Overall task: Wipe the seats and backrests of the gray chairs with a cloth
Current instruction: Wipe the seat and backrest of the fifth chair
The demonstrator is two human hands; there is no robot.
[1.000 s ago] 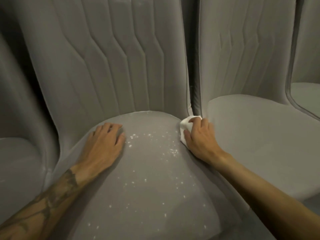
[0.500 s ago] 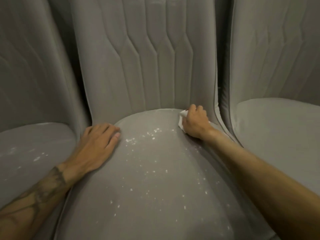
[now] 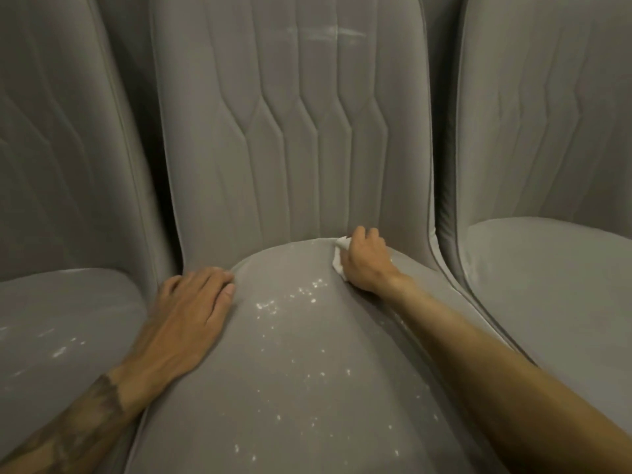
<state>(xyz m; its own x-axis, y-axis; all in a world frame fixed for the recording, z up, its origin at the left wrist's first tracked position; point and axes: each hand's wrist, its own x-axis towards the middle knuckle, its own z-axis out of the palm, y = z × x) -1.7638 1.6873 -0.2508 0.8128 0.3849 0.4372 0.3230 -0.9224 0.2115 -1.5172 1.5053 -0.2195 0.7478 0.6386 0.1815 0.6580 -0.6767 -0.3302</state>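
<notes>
At the back of the middle seat (image 3: 307, 388), right where the cushion meets the backrest (image 3: 273, 114), the right hand (image 3: 364, 265) has its fingers curled tightly round a small white cloth (image 3: 340, 258). The cloth is bunched up under the palm and fingers, with only a crumpled edge showing on the thumb side. It is pressed against the gray fabric at the crease, a little right of the seat's centre. The knuckles point up toward the backrest and the wrist lies low over the cushion.

The left hand (image 3: 191, 309) lies flat on the seat's left rear edge. Its fingers are straight and close together, the palm is down, and it holds nothing. Its fingertips reach toward the corner where seat and backrest join. The forearm (image 3: 85, 422) behind it bears a dark tattoo.

White specks (image 3: 301, 295) are scattered over the cushion between the two hands and trail down toward the seat's front. Pale streaks (image 3: 335, 34) cross the stitched panels high on the backrest.

The left chair (image 3: 61, 319) stands close beside the middle one, with a few faint white marks on its seat. The right chair (image 3: 554, 268) stands just as close on the other side.
</notes>
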